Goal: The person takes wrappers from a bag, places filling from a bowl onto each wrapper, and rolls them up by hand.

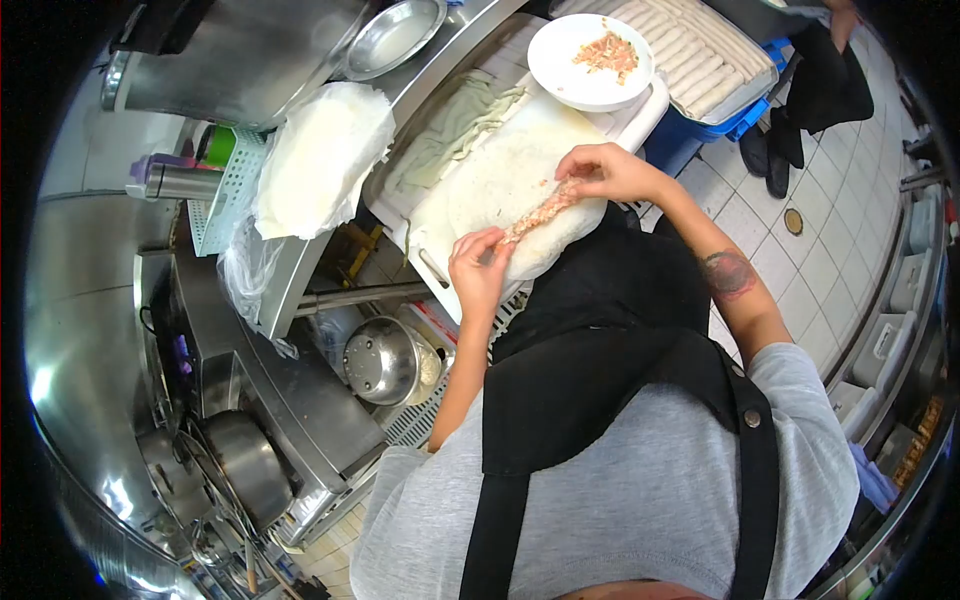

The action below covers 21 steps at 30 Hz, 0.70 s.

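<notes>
A long strip of pinkish minced filling (537,214) lies across a pale, thin wrapper sheet (500,180) on the white board in front of me. My left hand (478,268) is closed at the strip's near-left end, thumb and fingertips pressing on it. At the other end, my right hand (608,174) has its fingers curled and pinched against the filling. Beyond the sheet, a white bowl (548,62) holds more of the same minced filling. Folded greenish cloth (445,135) lies to the left of the sheet.
A stack of round white wrappers (325,160) sits on the steel counter at left, near a metal bowl (393,40). A tray of rolled pieces (690,50) stands over a blue bin (690,135). Another person's dark-clothed legs (825,85) are at upper right. Below left is a steel colander (382,360).
</notes>
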Motion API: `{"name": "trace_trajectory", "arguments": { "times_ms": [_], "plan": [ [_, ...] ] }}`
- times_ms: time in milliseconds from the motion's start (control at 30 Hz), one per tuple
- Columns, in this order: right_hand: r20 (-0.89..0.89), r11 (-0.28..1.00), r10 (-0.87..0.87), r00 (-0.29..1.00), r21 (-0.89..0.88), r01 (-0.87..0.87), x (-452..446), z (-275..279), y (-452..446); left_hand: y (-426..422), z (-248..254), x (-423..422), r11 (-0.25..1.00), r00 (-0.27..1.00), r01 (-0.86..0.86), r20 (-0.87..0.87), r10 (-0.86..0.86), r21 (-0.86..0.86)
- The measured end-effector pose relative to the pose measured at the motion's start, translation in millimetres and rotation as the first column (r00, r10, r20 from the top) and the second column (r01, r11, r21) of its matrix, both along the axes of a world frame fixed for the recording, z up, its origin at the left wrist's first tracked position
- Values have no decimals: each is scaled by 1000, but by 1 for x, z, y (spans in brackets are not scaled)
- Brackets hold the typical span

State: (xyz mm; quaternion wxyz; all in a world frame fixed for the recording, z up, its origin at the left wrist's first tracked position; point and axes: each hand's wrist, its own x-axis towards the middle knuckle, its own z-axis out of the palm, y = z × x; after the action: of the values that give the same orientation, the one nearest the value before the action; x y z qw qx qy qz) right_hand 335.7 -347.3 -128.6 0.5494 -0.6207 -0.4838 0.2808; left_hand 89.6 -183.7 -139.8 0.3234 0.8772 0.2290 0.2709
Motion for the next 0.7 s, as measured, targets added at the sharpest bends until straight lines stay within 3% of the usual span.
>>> {"name": "trace_trajectory", "arguments": {
  "times_ms": [100,200,300,400,533,700],
  "plan": [
    [167,994,36,985,-107,-19,12,-3,-2,-11,14,7,992,999,-36,-26,40,124],
    [255,993,30,966,-115,0,10,-9,-1,-16,8,25,984,997,61,-62,-51,165],
    [306,983,28,952,-180,29,13,-10,0,-24,7,57,982,981,175,-101,-167,70],
    [141,986,70,988,-163,-47,20,-9,-4,-30,11,81,982,975,184,-133,-178,32],
    [515,998,33,856,33,-58,12,-7,-3,-30,15,92,980,967,175,-172,-190,-98],
    [440,989,88,894,-143,-27,8,-9,1,-34,9,93,975,974,220,-56,-220,2]
  ]
}}
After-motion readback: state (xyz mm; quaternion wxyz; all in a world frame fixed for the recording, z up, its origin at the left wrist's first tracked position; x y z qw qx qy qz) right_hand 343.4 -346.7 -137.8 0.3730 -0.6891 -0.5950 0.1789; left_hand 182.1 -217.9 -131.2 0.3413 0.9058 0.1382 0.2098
